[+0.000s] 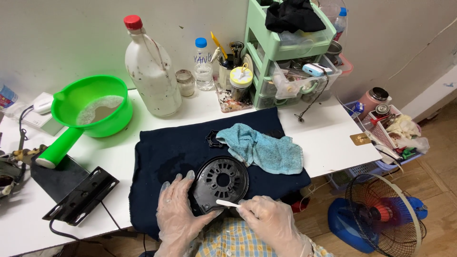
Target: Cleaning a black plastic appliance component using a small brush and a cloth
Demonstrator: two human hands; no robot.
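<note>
our left hand (177, 214) cups the black round plastic part (221, 183) at lower centre, steadying it on the dark cloth (162, 152), while our right hand (271, 221) pinches a white stick (227, 203) against it.

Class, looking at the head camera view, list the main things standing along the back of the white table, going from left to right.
Green bowl with handle → large white bottle with red cap → small glass jar → clear water bottle with blue cap → yellow-lidded jar → green drawer unit.

Left hand (177, 214) gloved, fingers spread, palm down; right hand (269, 220) gloved, fingers pinched.
</note>
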